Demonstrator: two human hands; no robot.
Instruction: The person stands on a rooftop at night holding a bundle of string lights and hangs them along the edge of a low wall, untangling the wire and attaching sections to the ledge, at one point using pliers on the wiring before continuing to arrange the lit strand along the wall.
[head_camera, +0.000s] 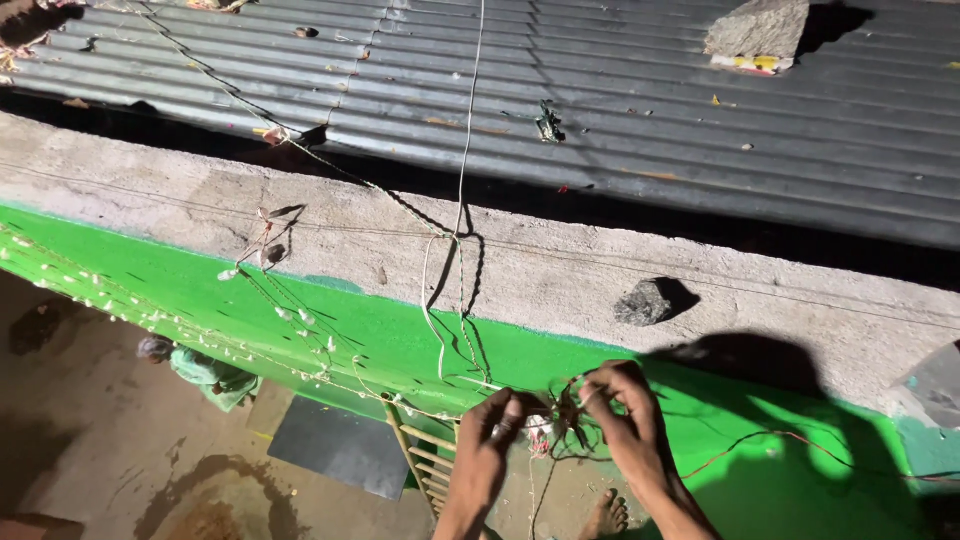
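Just below the concrete ledge (560, 270), both hands pinched a tangled string of small lights (562, 418): left hand (492, 440) gripping one side, right hand (622, 410) the other, apparently to keep the knot taut.

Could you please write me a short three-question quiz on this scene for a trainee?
1. True or false: both hands hold the tangle of thin wires.
2. What lies on the concrete ledge near its middle? A) a dark stone B) a hammer C) a cup
3. What colour is the painted wall below the ledge?

Key:
1. True: left hand and right hand grip the wire tangle.
2. A, the dark stone on the concrete ledge.
3. Green, the wall.
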